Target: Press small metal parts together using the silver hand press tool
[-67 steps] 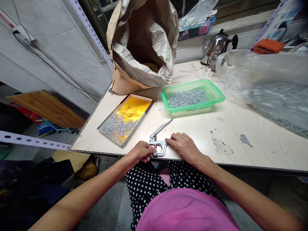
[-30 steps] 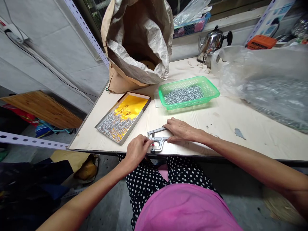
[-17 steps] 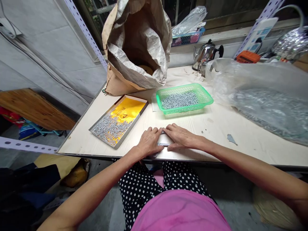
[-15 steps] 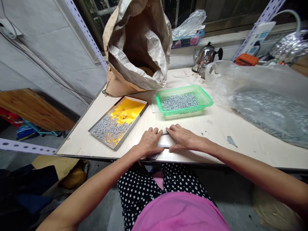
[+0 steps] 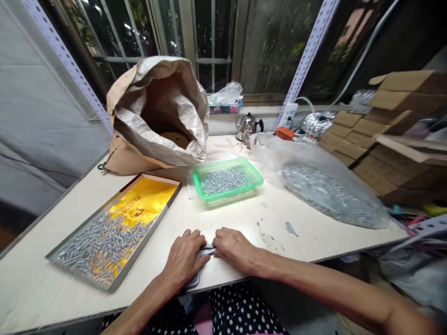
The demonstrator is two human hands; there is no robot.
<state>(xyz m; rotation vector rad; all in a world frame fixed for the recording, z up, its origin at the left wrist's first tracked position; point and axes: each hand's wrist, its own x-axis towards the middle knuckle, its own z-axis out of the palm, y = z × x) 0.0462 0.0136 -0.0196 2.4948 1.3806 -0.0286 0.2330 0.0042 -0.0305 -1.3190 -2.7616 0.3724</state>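
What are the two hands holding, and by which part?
Left hand and right hand lie flat over a metal tool, covering most of it; the exact hold is hidden.

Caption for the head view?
Left hand and right hand rest on a metal tool at the table edge; tray and green basket hold metal pieces.

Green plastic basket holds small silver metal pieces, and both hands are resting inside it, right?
No. The green plastic basket does hold small silver metal pieces, but the left hand and right hand rest on a small metal tool at the near edge of the pale wooden table, as the head view shows.
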